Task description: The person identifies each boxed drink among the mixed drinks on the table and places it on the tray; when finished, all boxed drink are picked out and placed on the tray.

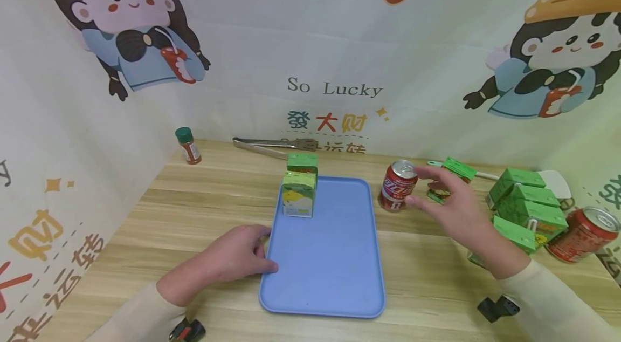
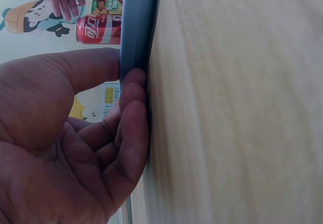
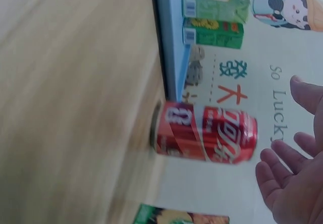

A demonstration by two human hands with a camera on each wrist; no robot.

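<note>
A blue tray lies on the wooden table. My left hand pinches its left edge, thumb on the rim and fingers curled against the side, as the left wrist view also shows. Two juice boxes stand at the tray's far left corner: a yellow-green one in front of a darker green one. Right of the tray stands an upright red soda can. My right hand is beside this can with thumb and fingers spread, and a gap separates them in the right wrist view.
On the right are several green boxes, a second red can and a white-bladed utensil. Another green box stands behind my right hand. Metal tongs and a green-capped spice jar are at the back by the printed cloth.
</note>
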